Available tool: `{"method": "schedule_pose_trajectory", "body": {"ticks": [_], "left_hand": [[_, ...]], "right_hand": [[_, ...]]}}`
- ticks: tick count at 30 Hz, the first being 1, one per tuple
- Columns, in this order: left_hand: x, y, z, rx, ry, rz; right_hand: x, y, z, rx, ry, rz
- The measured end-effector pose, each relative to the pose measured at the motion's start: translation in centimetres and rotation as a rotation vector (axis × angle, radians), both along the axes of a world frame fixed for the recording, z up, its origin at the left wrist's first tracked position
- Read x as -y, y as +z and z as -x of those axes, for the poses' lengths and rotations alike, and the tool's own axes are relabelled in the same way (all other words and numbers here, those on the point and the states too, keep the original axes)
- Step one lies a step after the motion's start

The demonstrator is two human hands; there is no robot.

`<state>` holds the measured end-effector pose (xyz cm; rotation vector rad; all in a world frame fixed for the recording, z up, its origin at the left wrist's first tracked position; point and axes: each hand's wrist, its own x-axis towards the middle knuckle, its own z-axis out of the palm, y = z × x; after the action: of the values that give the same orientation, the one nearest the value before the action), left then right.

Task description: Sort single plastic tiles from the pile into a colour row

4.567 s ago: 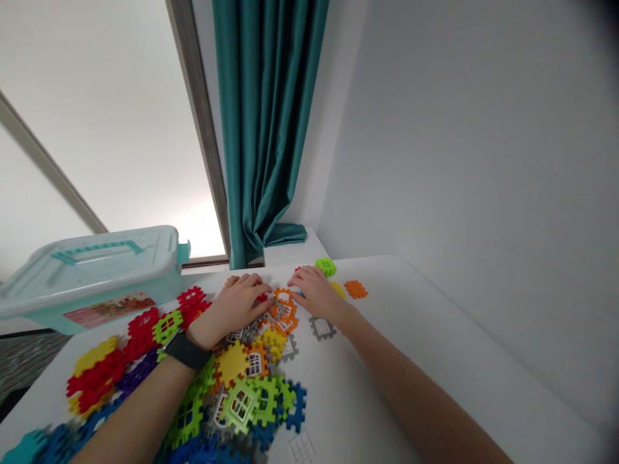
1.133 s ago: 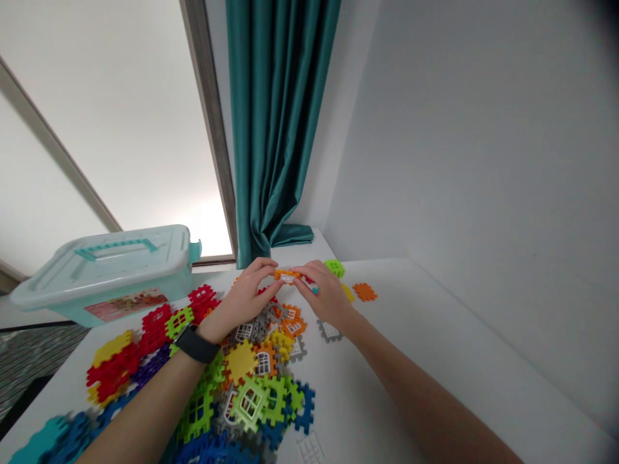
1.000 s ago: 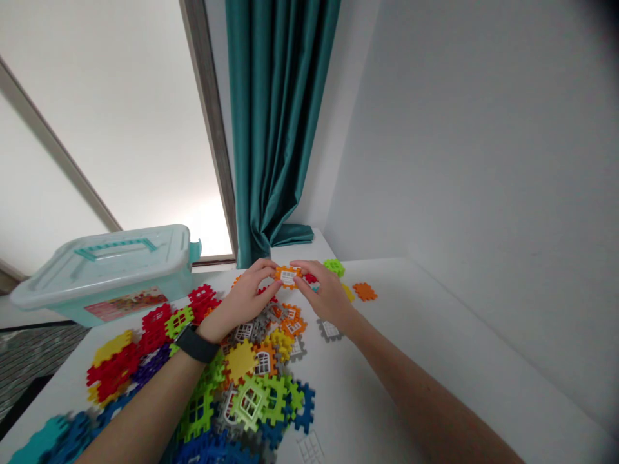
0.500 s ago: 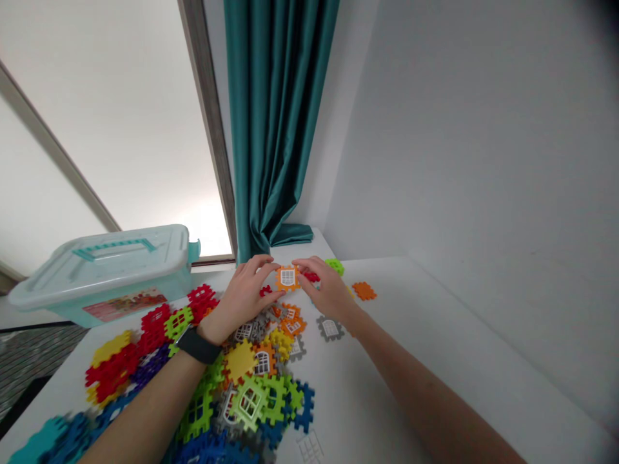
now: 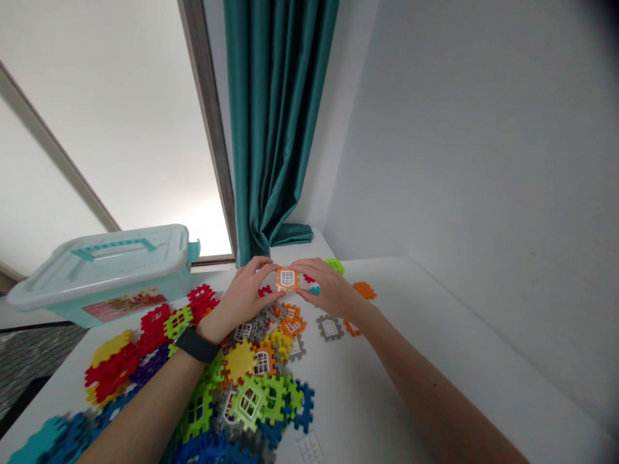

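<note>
An orange interlocking building tile (image 5: 287, 279) with a white window insert is held up between both hands. My left hand (image 5: 249, 288), a dark watch on its wrist, pinches the tile's left edge between thumb and fingers. From the other side my right hand (image 5: 325, 287) grips the right edge the same way. Below the hands lies a heap of notched tiles, with a yellow tile (image 5: 240, 361), a light green window tile (image 5: 250, 401) and small orange window tiles (image 5: 293, 321) among them. Beside the right wrist rests a grey window tile (image 5: 330, 328).
A pale turquoise lidded box (image 5: 111, 270) stands at the left of the white table (image 5: 367, 399). Red tiles (image 5: 155, 327) lie in front of it. An orange tile (image 5: 364, 290) lies at the right. Behind hangs a green curtain (image 5: 275, 129), with a wall to the right.
My right hand has shifted slightly, its thumb now lower along the tile's right edge. A turquoise piece and an orange window tile near it have come into sight. My left hand stays nearly still.
</note>
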<state>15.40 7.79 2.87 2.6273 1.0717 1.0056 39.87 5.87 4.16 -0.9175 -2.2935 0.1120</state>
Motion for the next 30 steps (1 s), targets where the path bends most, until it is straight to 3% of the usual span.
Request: {"method": "schedule_pose_trajectory", "body": {"ticks": [13, 20, 30], "left_hand": [[0.1, 0.1, -0.4, 0.084, 0.011, 0.079], [-0.1, -0.1, -0.4, 0.164, 0.023, 0.089], [-0.2, -0.4, 0.3, -0.121, 0.009, -0.045]], "right_hand": [[0.9, -0.4, 1.3, -0.025, -0.122, -0.069], [0.8, -0.7, 1.4, -0.027, -0.099, -0.060], [0.7, -0.6, 0.6, 0.086, -0.005, 0.023]]}}
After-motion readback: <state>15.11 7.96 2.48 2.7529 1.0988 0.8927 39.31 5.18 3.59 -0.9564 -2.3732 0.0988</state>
